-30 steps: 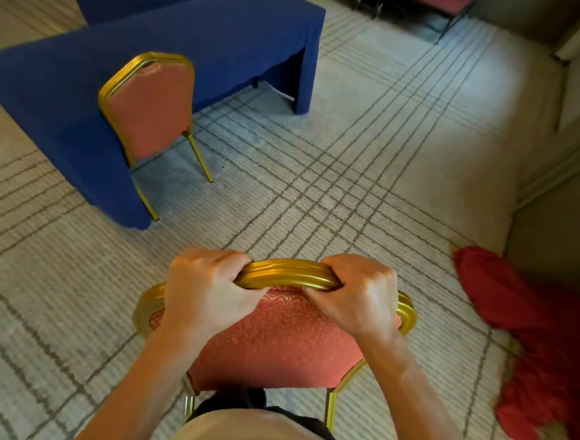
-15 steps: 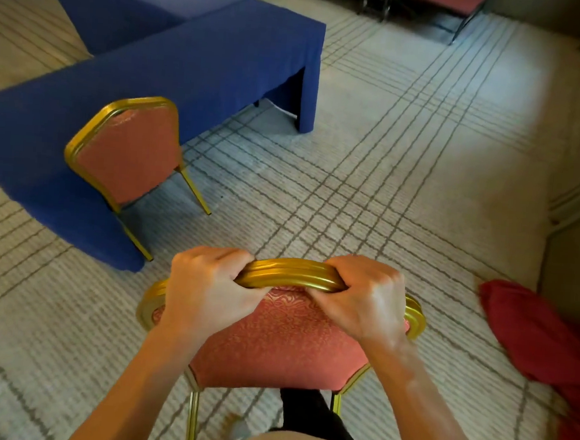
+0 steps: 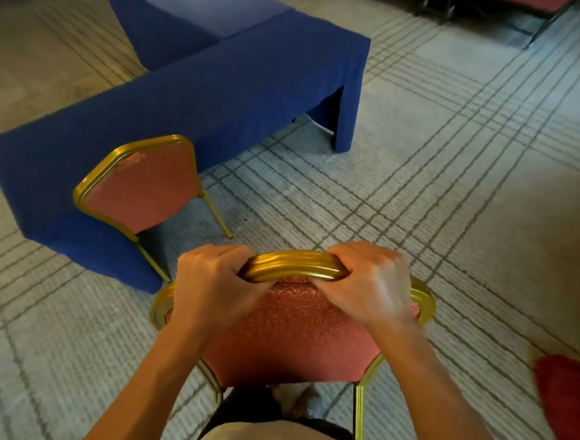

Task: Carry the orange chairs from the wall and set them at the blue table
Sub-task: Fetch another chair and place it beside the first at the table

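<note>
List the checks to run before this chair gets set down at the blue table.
1. Grip of the left hand on the carried chair, at its gold top rail: ok, fingers curled round it.
2. Grip of the right hand on that rail: ok.
3. Free edge of the blue table right of the placed chair: ok.
4. The carpet between chair and table: ok, no obstacle visible.
5. The red cloth on the floor: ok, off to the right.
6. Carried chair's seat and front legs: cannot tell, hidden behind its back.
</note>
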